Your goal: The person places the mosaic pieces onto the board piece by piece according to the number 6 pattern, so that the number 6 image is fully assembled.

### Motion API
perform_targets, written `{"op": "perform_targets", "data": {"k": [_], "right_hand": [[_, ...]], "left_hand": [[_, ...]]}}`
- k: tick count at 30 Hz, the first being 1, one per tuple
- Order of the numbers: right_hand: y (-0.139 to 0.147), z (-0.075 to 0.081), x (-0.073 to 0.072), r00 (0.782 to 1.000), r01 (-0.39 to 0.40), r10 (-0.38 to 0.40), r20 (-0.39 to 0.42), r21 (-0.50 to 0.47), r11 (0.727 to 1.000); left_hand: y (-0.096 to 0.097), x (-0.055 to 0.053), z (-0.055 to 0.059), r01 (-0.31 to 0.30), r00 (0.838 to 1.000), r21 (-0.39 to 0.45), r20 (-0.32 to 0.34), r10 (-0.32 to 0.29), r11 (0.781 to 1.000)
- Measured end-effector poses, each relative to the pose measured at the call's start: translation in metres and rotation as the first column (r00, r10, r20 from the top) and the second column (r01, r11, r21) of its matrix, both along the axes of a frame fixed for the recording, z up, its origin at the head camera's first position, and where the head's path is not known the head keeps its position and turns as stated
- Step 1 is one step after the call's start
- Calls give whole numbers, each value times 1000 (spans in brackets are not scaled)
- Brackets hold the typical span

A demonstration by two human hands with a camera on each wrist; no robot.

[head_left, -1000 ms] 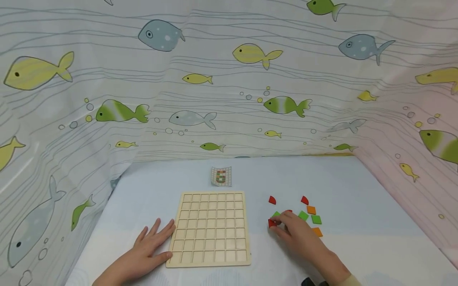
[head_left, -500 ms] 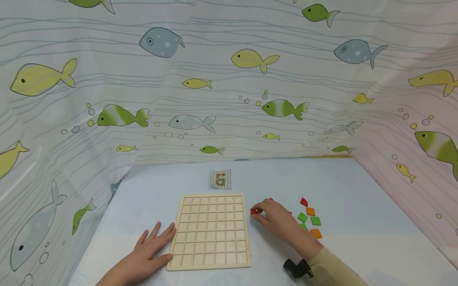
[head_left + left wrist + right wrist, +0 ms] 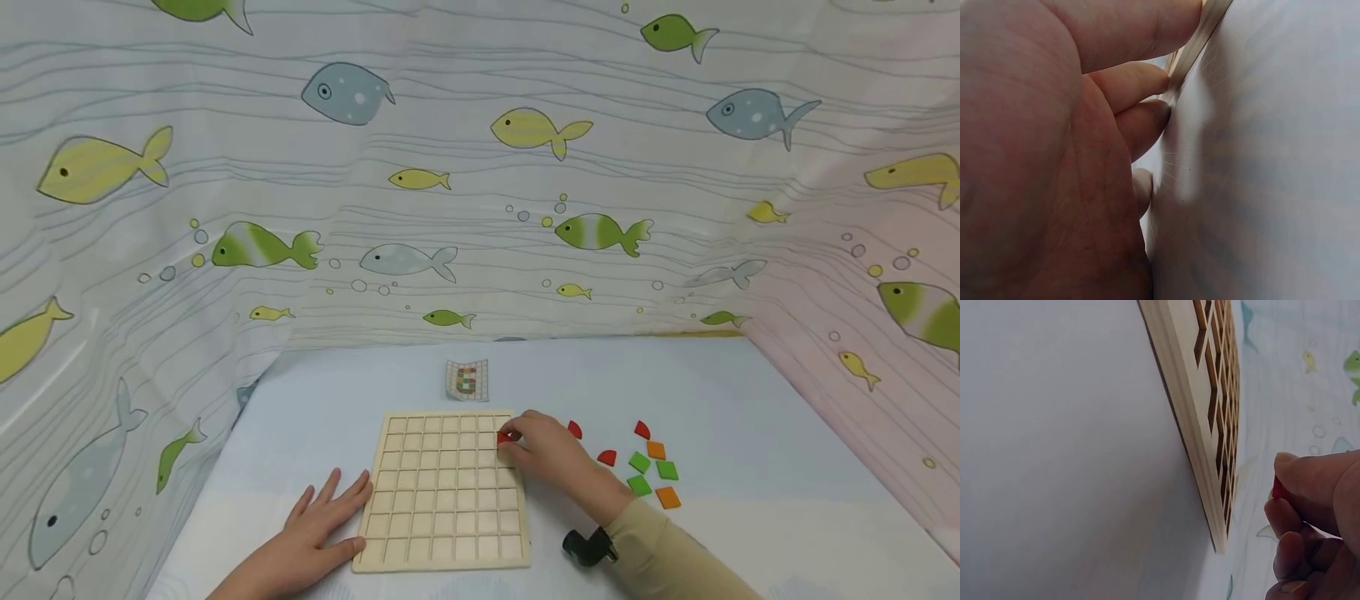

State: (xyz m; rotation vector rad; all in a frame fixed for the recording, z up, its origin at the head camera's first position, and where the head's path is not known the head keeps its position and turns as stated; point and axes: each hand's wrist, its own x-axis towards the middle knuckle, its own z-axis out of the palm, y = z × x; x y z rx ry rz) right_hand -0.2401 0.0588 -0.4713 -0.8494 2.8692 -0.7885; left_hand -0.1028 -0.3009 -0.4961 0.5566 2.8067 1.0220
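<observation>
A wooden grid board (image 3: 445, 567) lies flat on the table, its square cells bare where they show. My left hand (image 3: 318, 525) rests spread at its left side, thumb and fingertips touching the edge; the left wrist view shows the fingers (image 3: 1132, 87) against the wooden rim. Over the board's upper right part, my right hand (image 3: 547, 450) pinches a red quarter-circle tile (image 3: 504, 437) between thumb and fingers. Only a sliver of that red tile (image 3: 1277, 487) shows in the right wrist view, where the hand is held above the board.
Right of the board lie loose red quarter-circle tiles (image 3: 607, 457), green square tiles (image 3: 667, 470) and orange square tiles (image 3: 667, 497). A small pattern card (image 3: 467, 380) with a coloured figure lies behind the board. A fish-print curtain (image 3: 480, 283) encloses the table.
My right hand has carried the red quarter-circle tile leftward from the loose tiles to over the board's upper right cells. My left hand has stayed at the board's left edge.
</observation>
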Motion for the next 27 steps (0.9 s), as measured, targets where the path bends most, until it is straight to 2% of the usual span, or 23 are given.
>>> {"op": "perform_targets", "data": {"k": [4,9,13,18,24,27], "right_hand": [[-11,-2,-4,1000,-4,4,14,8,1000],[-24,-4,-9,1000,-23,22,12,17,1000],[-33,-5,-12,999,-40,40,12,15,999],[-42,-7,-14,998,-55,55,29,13,998],[-48,-11,-15,998,-64,63,18,29,998],[-51,-13,-17,997,-72,71,11,36,997]], "left_hand": [[-1,0,-2,14,1000,7,5,-14,1000],[-1,1,-4,41,997,-6,-69,-42,999],[-3,0,-4,56,994,-11,-95,-57,998],[-4,-1,-6,72,995,11,-77,-71,997],[-4,-2,-7,59,998,94,2,-60,994],[-4,-2,-7,57,998,114,13,-59,992]]}}
